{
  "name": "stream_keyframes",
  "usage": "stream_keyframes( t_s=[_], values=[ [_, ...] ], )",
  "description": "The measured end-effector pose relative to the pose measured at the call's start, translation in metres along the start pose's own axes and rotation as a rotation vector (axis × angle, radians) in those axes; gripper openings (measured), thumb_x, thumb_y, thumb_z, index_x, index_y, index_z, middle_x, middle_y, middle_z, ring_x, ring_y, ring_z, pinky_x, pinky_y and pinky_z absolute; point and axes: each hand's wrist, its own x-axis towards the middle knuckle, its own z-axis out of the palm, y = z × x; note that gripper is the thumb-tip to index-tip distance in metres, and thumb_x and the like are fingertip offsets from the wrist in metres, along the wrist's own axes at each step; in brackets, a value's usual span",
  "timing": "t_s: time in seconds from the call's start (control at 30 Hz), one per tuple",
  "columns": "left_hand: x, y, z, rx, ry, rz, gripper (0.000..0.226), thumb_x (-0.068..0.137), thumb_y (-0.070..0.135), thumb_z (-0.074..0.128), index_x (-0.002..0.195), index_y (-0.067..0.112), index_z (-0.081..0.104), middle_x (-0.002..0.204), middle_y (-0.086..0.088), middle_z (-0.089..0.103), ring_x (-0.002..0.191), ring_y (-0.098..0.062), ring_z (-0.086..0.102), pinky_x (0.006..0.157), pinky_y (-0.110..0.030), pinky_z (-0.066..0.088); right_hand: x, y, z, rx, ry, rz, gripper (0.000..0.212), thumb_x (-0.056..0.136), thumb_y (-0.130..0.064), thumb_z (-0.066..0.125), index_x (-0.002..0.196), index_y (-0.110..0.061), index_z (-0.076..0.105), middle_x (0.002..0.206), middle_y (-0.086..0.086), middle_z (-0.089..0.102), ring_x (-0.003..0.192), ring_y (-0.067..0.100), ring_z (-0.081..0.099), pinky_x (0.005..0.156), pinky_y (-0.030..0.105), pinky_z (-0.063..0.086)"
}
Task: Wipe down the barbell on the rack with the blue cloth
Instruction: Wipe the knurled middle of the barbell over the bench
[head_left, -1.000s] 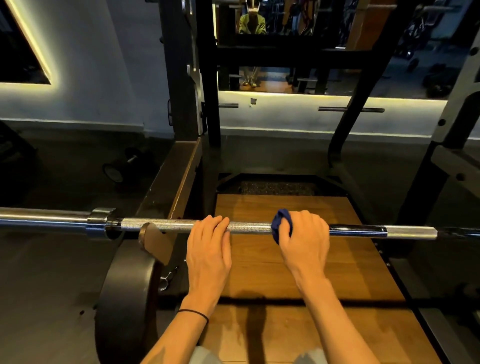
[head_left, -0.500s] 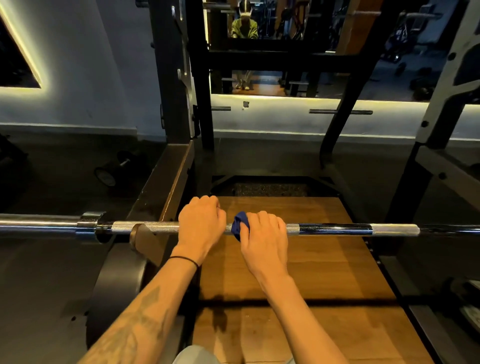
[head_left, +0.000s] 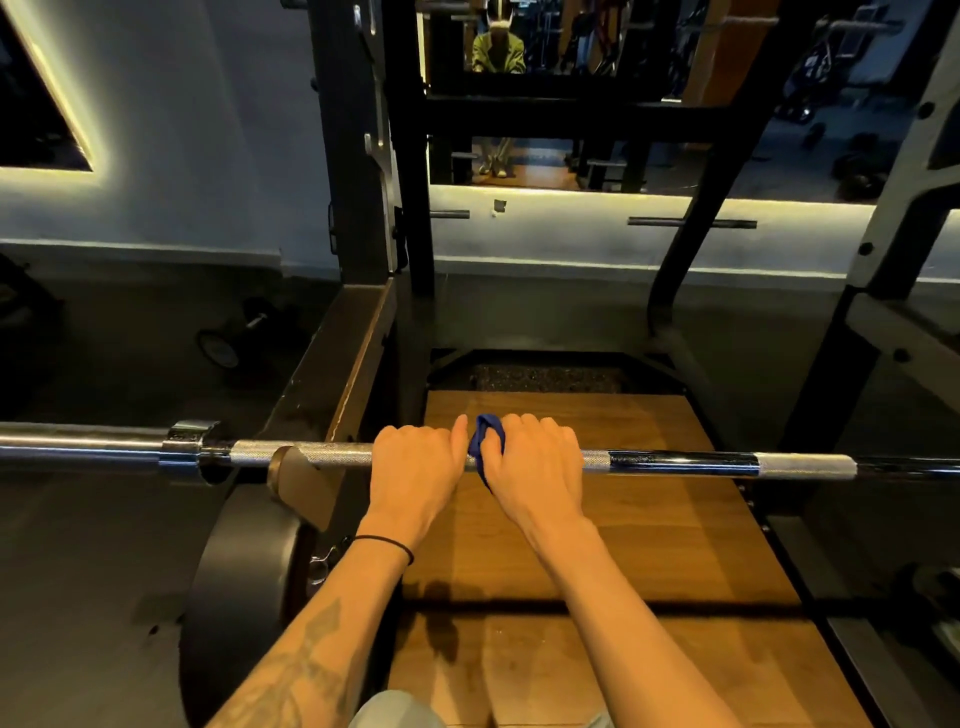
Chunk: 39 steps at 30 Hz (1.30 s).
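A steel barbell lies level across the rack, running the full width of the view. My left hand grips the knurled part of the bar just right of the left rack hook. My right hand sits directly beside it and holds a blue cloth wrapped around the bar. Only a fold of the cloth shows between the two hands; the rest is hidden under my right palm.
A black weight plate leans by the left upright under the bar. A brown rack hook carries the bar. A wooden platform lies below. Black rack uprights stand ahead, a dumbbell lies on the floor at left.
My right hand slid the cloth leftward along the bar until it met my left hand. My left hand went from resting flat on the bar to gripping it.
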Motion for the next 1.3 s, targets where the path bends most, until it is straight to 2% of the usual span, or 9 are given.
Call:
stream_keyframes(
  t_s=[0.17,0.27,0.4,0.53,0.63,0.83,0.97,1.13,1.3],
  values=[
    [-0.005,0.003,0.008,-0.105,0.14,-0.103,0.018,0.099,0.033,0.059,0.108,0.018,0.06,0.076,-0.003,0.06,0.063,-0.021,0.052,0.058,-0.036,0.034,0.01,-0.002,-0.001,-0.028,-0.022,-0.125,0.033,0.102,-0.04,0.038,0.086,-0.022,0.06,0.087,-0.001,0.064,0.078,0.017,0.058,0.075,0.034,0.046],
    [-0.008,0.013,0.024,-0.355,0.368,-0.219,0.019,0.097,0.03,0.06,0.082,0.019,0.056,0.072,-0.002,0.052,0.063,-0.022,0.048,0.062,-0.038,0.035,-0.008,0.008,0.0,0.091,0.053,-0.186,0.024,0.099,-0.036,0.043,0.097,-0.022,0.063,0.092,-0.003,0.064,0.082,0.018,0.059,0.076,0.036,0.049],
    [-0.032,0.032,0.037,-0.577,0.509,-0.256,0.026,0.102,0.028,0.046,0.116,0.01,0.059,0.109,-0.007,0.058,0.104,-0.026,0.053,0.102,-0.042,0.041,-0.036,0.046,0.004,0.111,0.226,-0.334,0.037,0.087,-0.025,0.047,0.118,-0.012,0.063,0.108,0.004,0.062,0.096,0.026,0.058,0.087,0.039,0.048],
    [-0.047,0.039,0.039,-0.648,0.495,-0.295,0.035,0.101,0.017,0.054,0.134,0.006,0.057,0.133,-0.01,0.057,0.13,-0.027,0.049,0.117,-0.047,0.036,-0.033,0.064,-0.005,0.213,0.288,0.054,0.026,0.096,-0.035,0.039,0.091,-0.023,0.06,0.082,-0.009,0.052,0.077,0.017,0.053,0.073,0.029,0.036],
    [-0.044,0.041,0.036,-0.657,0.496,-0.347,0.032,0.098,0.018,0.057,0.128,0.007,0.061,0.126,-0.01,0.063,0.124,-0.028,0.056,0.11,-0.049,0.045,-0.027,0.016,-0.004,0.188,0.235,0.132,0.029,0.096,-0.041,0.035,0.085,-0.025,0.057,0.08,-0.007,0.054,0.076,0.014,0.052,0.077,0.033,0.045],
    [-0.039,0.024,0.03,-0.542,0.491,-0.26,0.026,0.094,0.02,0.061,0.117,0.01,0.066,0.109,-0.007,0.068,0.103,-0.026,0.063,0.092,-0.043,0.052,-0.025,0.015,0.005,0.113,0.156,-0.246,0.036,0.094,-0.038,0.037,0.109,-0.021,0.065,0.096,-0.004,0.064,0.087,0.018,0.058,0.081,0.035,0.046],
    [-0.036,0.023,0.021,-0.597,0.496,-0.297,0.007,0.099,0.021,0.057,0.1,0.017,0.063,0.09,0.002,0.057,0.08,-0.017,0.051,0.073,-0.034,0.044,-0.026,0.083,-0.011,0.086,0.246,-0.007,0.032,0.095,-0.038,0.035,0.082,-0.022,0.059,0.075,-0.006,0.05,0.067,0.017,0.048,0.065,0.032,0.031],
    [0.001,0.005,-0.004,-0.469,0.374,-0.329,0.044,0.104,0.038,0.037,0.065,0.021,0.048,0.062,0.007,0.042,0.058,-0.013,0.038,0.06,-0.032,0.026,-0.026,0.044,-0.007,0.156,0.258,0.162,0.032,0.097,-0.043,0.029,0.077,-0.027,0.049,0.075,-0.01,0.046,0.07,0.012,0.044,0.071,0.032,0.038],
    [0.023,0.006,-0.009,-0.272,0.064,-0.24,0.037,0.105,0.033,0.034,0.094,0.016,0.065,0.085,-0.001,0.065,0.076,-0.021,0.06,0.061,-0.033,0.037,-0.029,-0.011,0.009,0.175,0.181,0.034,0.022,0.097,-0.037,0.041,0.095,-0.024,0.059,0.088,-0.006,0.057,0.081,0.015,0.052,0.082,0.034,0.046]
  ],
)
